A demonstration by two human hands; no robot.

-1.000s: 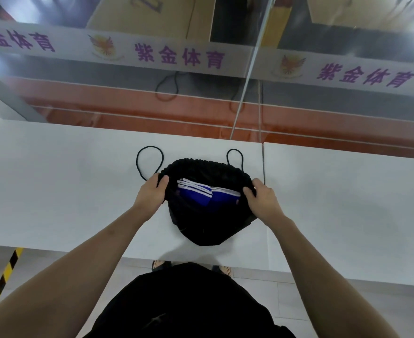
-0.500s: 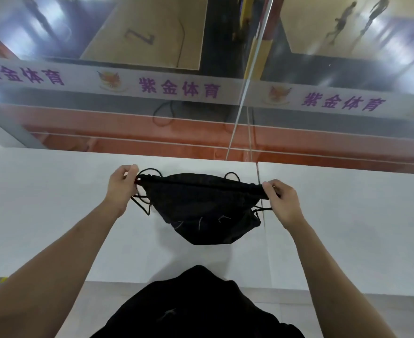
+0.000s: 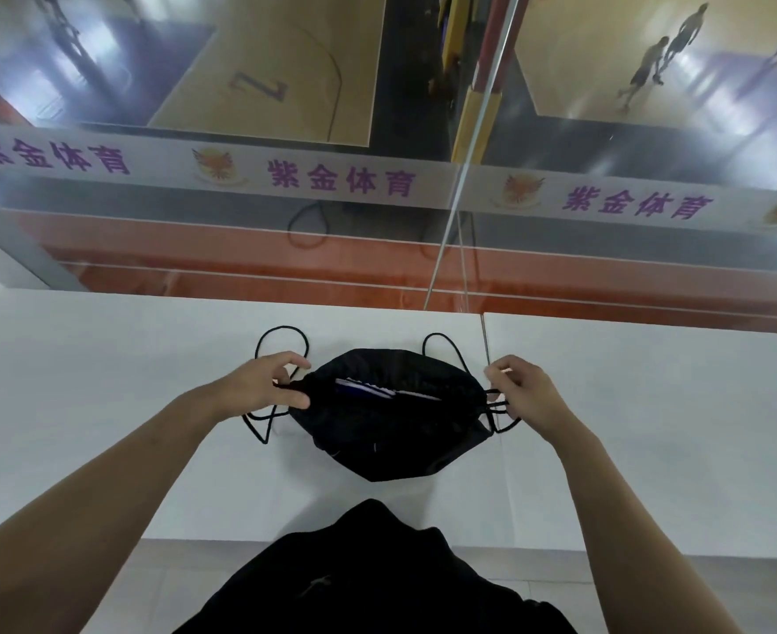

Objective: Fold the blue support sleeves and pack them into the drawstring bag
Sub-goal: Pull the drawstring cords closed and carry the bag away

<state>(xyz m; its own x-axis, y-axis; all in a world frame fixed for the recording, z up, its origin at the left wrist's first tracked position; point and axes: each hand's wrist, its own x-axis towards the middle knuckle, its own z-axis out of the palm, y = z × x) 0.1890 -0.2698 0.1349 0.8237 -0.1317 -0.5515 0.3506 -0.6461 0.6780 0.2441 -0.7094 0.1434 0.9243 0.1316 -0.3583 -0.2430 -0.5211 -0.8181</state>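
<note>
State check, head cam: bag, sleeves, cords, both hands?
drawstring bag: on the white table, mouth partly open
blue support sleeves: inside the bag, edges showing through the mouth
cords: slack, looped on the table at both sides
left hand: pinching the bag's left mouth corner
right hand: pinching the cord at the right corner

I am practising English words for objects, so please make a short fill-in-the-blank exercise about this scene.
1. The drawstring bag is ____ in colour.
2. The blue support sleeves lie ____ the bag.
3. The left hand and right hand each pinch a ____ at the bag's sides.
4. The bag rests on a ____ table.

Missing words: black; inside; cord; white
</note>
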